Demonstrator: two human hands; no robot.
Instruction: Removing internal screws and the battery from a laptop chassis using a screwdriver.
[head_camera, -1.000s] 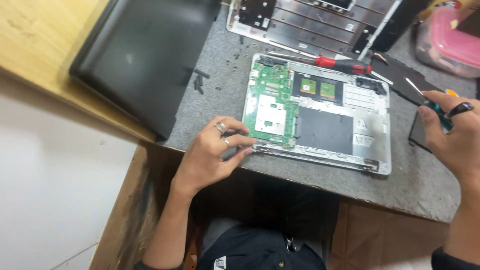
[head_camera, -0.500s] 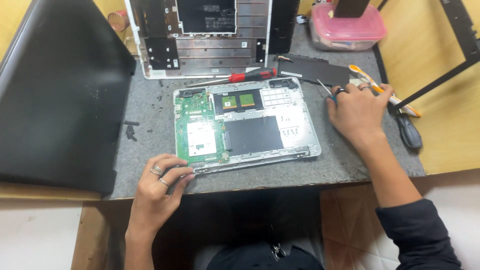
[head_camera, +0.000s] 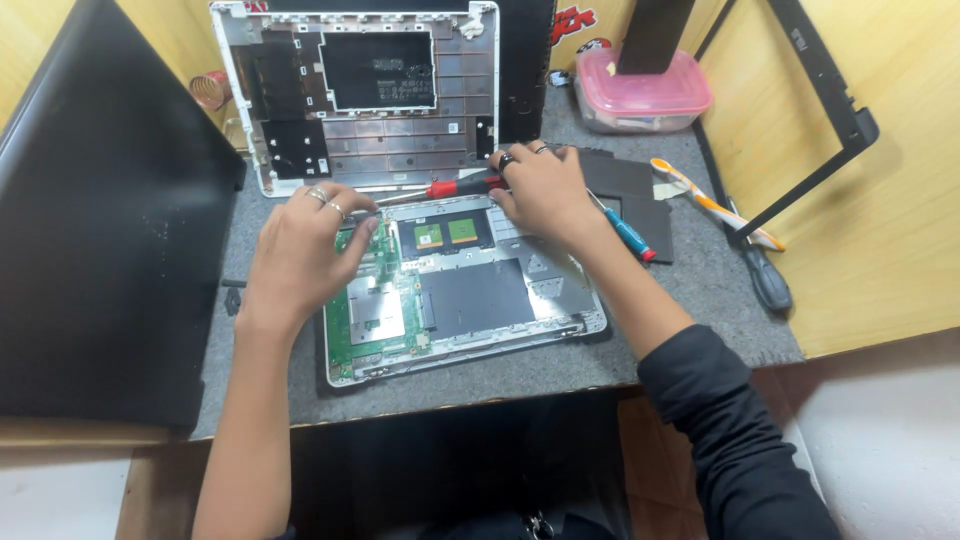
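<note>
Grey surface (head_camera: 660, 350) carries all items. A large black panel (head_camera: 100, 220) lies at its left edge, overhanging the front. A white laptop cover (head_camera: 355, 95), inner side up, stands at the rear centre, with a black frame (head_camera: 820, 100) leaning against the yellow wall at right.

The opened laptop base (head_camera: 470, 300) lies at the front centre, flat, its internals exposed: a green board (head_camera: 365, 320) along the left side, a dark rectangular pad (head_camera: 475, 295) in the middle. A dark sheet (head_camera: 625, 190) lies just beyond the base at the right rear.

A pink-lidded box (head_camera: 640, 95) sits at the rear right, near the wall.

The left hand (head_camera: 300, 255) rests over the upper left corner of the base, fingers (head_camera: 355, 235) curled together and touching the board; whether they pinch anything cannot be told. The right hand (head_camera: 540, 190) lies over the upper right of the base, fingers (head_camera: 510, 165) closed on the red-handled screwdriver (head_camera: 455, 187), which lies along the rear edge of the base, shaft pointing left.

A blue-handled screwdriver (head_camera: 625, 232) lies on the sheet beside the right wrist. A black-handled tool (head_camera: 765, 275) and an orange-and-white tool (head_camera: 705, 200) lie at the far right, well apart from the base.
</note>
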